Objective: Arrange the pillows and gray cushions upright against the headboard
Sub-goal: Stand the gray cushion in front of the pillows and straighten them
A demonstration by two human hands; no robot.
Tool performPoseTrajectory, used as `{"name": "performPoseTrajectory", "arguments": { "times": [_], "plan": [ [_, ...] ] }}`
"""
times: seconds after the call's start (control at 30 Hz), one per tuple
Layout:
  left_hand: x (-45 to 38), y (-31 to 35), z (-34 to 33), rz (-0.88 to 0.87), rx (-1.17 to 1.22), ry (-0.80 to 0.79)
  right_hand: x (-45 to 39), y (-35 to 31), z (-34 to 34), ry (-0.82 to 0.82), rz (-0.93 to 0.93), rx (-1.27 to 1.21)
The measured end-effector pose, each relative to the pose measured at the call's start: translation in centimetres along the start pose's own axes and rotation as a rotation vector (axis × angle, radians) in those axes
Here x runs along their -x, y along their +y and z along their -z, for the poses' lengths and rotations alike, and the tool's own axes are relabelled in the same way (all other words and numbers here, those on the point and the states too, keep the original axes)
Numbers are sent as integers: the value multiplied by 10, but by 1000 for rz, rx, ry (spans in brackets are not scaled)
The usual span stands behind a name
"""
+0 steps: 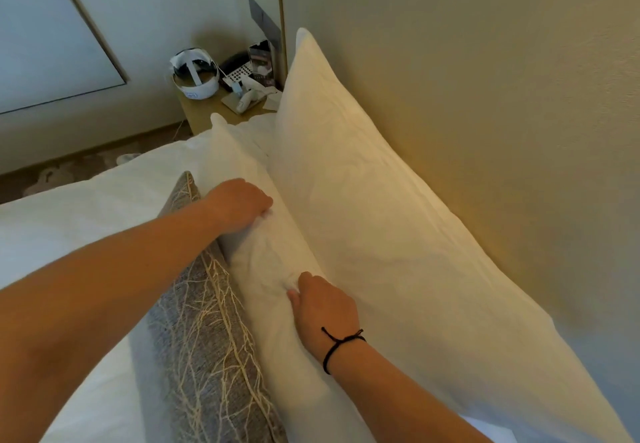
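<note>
Two white pillows and one gray cushion are in play, all placed in rows in front of the headboard (485, 96). The back pillow (363, 217) already leans upright on the headboard; the front pillow (273, 269) stands just before it, and the gray cushion (204, 331), with its pale thread pattern, stands on the side of the front pillow away from the headboard, touching it. The left hand (239, 203) presses on the top edge of the front pillow with the fingers curled into the cloth, and the right hand (325, 311) pinches a fold of the same pillow nearer the camera; how deep the fingers (294, 295) go I cannot tell. I judge the pillow light and very soft, so it will sag and fold if taken by one corner; a hold on the top edge at two spread places, as now, should keep it straight. The cover looks smooth and may slip over the filling. The cushion seems stiffer and should stand more easily. Beyond the far end of the headboard a bedside surface (204, 113) carries a white headset (194, 75), a telephone (239, 65) and small items, close to the pillow corners; a hard push that way could disturb them.
</note>
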State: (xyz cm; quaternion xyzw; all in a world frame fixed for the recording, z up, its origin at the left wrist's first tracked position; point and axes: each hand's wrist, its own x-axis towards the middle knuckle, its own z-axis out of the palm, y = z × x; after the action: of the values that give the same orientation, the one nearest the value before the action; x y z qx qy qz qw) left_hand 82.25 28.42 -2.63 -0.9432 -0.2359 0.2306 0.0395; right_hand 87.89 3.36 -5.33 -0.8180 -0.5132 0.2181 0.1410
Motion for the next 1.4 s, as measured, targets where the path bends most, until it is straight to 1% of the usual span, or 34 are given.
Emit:
{"name": "performPoseTrajectory", "arguments": {
  "times": [0.07,0.1,0.17,0.27,0.37,0.43,0.53,0.63,0.73,0.8,0.87,0.93,1.0,1.03,1.07,1.17,1.23,1.3,1.4],
  "plan": [
    [4,16,-3,-113,35,-70,17,9,3,-4,-20,-34],
    [8,24,-2,-138,63,-116,26,16,3,-13,-52,-66],
    [14,42,-5,-175,123,-189,47,30,4,-44,-159,-144],
    [22,67,-8,-229,114,-251,78,50,0,-99,-290,-272],
    [30,86,-4,-266,147,-308,94,63,1,-108,-382,-479],
    [34,96,0,-267,141,-280,98,69,9,-48,-388,-567],
    [42,106,4,-223,104,-151,104,78,23,111,-327,-566],
    [52,104,4,-131,142,-28,112,83,27,220,-261,-467],
    [71,92,-4,-7,278,99,117,79,18,164,-170,-195],
    [89,82,-16,104,418,243,120,73,13,118,-108,43],
    [114,72,-37,212,505,401,119,61,16,126,-77,219],
    [141,64,-66,321,619,525,117,43,25,178,1,285],
    [168,62,-98,447,813,597,112,18,32,249,118,303],
    [179,63,-112,512,932,621,108,2,33,249,196,294],
    [188,65,-126,572,1053,640,104,-16,33,223,286,291],
    [204,77,-164,728,1361,668,95,-75,19,33,538,266],
    [213,84,-189,827,1532,645,88,-113,1,-85,691,307],
    [221,90,-215,922,1653,585,76,-142,-21,-209,776,376],
    [231,98,-245,1025,1765,527,43,-169,-54,-393,807,598]
  ]
}}
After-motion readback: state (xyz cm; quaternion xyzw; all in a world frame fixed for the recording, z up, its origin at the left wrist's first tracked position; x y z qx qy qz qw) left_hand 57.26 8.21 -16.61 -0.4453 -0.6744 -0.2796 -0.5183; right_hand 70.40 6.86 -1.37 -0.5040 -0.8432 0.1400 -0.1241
